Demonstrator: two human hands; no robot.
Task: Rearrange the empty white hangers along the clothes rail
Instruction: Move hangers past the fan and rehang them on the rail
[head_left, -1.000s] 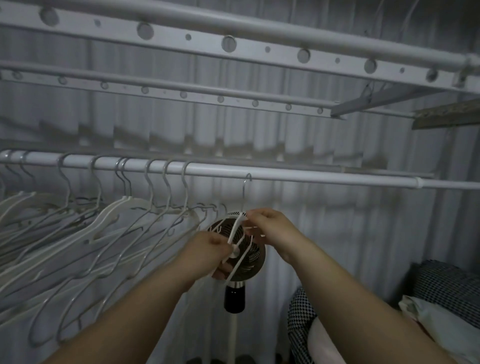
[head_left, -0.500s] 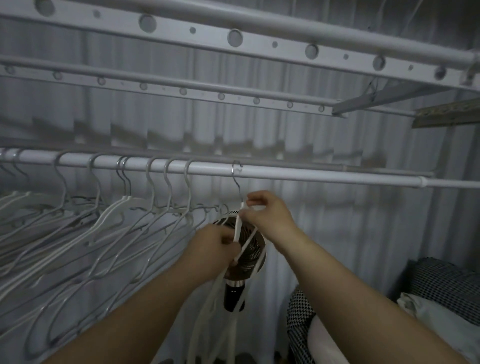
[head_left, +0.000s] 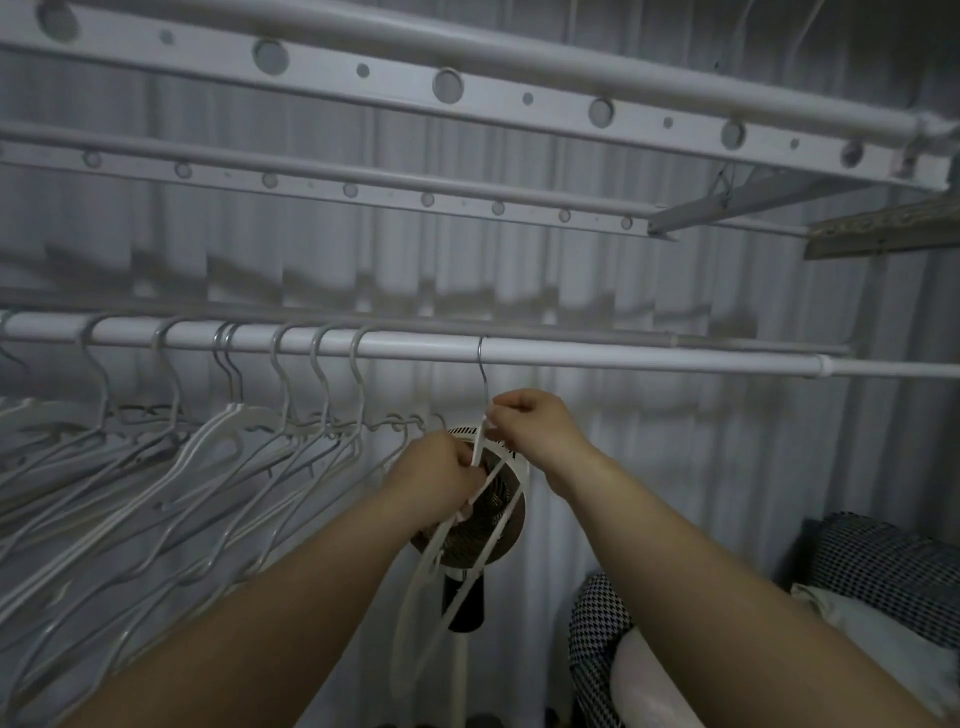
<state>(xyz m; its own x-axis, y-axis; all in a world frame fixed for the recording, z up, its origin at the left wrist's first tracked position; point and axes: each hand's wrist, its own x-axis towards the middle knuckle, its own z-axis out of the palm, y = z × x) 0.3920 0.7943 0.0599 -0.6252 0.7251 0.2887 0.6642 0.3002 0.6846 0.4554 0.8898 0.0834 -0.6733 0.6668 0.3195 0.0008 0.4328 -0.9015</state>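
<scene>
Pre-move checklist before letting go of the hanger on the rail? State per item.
1. Hook over the clothes rail: ok, the metal hook sits on it.
2. Hanger held: ok, right hand pinches the white hanger at its neck, left hand grips lower on it.
3. Spacing: ok, clear gap between this hook and the bunched hangers to the left.
4. Tangle with neighbours: cannot tell, the left hand hides part of the frame.
5. Clear of the fan behind: cannot tell, they overlap in view.
6. Free rail to the right: ok, bare.
</scene>
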